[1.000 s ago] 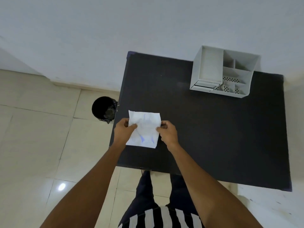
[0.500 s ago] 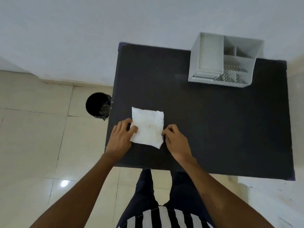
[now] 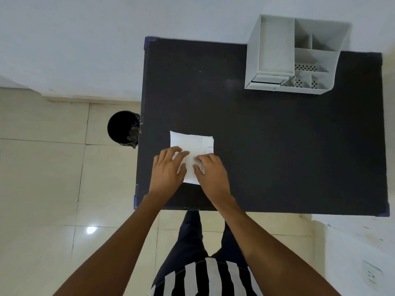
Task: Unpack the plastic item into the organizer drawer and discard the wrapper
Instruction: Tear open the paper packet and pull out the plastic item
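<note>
left hand (image 3: 168, 167) and right hand (image 3: 211, 171) flat, fingers spread (gripping nothing), pressing white packet (image 3: 192, 146)

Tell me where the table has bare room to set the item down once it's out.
Bare black table runs from the white packet right to the edge and back to the grey organizer. It is crowded only near the front-left, where left hand and right hand press the packet.

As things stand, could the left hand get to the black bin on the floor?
Probably yes. The bin stands open just past the table's left edge, on the left hand's side, with nothing between; the hand is on the packet.
</note>
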